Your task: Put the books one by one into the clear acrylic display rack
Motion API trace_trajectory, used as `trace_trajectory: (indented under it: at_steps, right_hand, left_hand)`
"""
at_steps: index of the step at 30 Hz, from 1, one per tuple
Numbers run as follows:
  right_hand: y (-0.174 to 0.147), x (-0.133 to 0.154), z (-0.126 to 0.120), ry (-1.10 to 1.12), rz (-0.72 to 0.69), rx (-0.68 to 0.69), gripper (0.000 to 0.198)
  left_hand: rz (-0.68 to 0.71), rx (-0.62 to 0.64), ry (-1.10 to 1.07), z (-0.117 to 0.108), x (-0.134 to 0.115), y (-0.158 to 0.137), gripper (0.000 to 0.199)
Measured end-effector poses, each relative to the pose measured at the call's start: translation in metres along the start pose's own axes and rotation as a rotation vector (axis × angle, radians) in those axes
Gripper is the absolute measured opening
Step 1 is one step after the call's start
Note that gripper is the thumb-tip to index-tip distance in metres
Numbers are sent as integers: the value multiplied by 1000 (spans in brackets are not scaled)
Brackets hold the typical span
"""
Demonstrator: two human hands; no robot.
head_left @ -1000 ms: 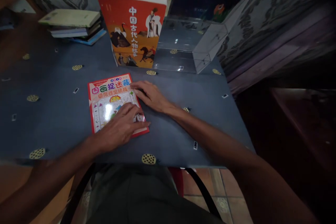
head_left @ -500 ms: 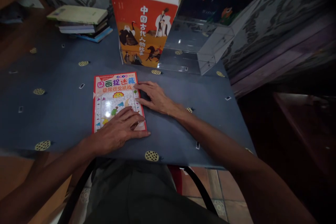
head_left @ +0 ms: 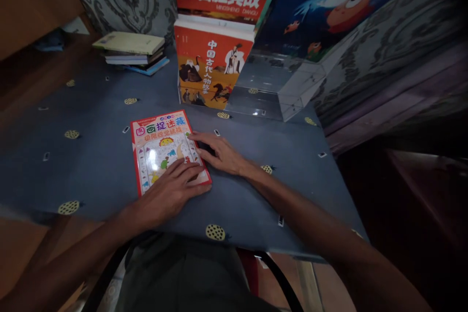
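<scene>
Thin picture book (head_left: 166,148) lay flat on the blue table (head_left: 91,165), near the front edge, cover up and closed. Left hand (head_left: 171,190) rested palm-down on the book's lower right corner, fingers spread and flat, gripping nothing, only pressing. Right hand (head_left: 217,151) lay on the table just beside the book's right edge, fingertips touching that edge, open too, nothing held.

Behind the book, well apart, an orange book (head_left: 210,70) stood upright, with a clear plastic box (head_left: 278,87) just beside it on the right. A stack of books (head_left: 133,48) sat at the far left of the table.

Judgement: to square or open the book cleanly, the left palm should keep the book pinned while the right fingertips work the edge; the glossy cover looks likely to slip on the cloth.
</scene>
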State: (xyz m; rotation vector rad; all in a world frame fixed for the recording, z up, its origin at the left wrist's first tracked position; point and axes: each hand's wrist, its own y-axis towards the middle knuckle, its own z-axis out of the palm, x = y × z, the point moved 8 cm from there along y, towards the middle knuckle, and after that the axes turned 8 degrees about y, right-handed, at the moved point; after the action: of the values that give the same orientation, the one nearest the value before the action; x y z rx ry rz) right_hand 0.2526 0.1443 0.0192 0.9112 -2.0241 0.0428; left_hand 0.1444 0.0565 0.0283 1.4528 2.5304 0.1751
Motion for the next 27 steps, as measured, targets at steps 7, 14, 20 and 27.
trace_trajectory:
  at_steps: [7,14,20,27]
  right_hand:
    - [4,-4,8,-24,-28,37,38]
    - [4,-4,12,-108,-20,104,39]
    - [5,-3,12,-126,-22,116,37]
    - [5,-3,12,-114,-72,78,33]
  left_hand:
    - [-125,-78,3,0,8,13,40]
    - [-72,-85,-117,-14,17,-12,35]
    - [-114,-34,-217,-28,27,-52,42]
    - [-198,87,-367,-35,43,-89,42]
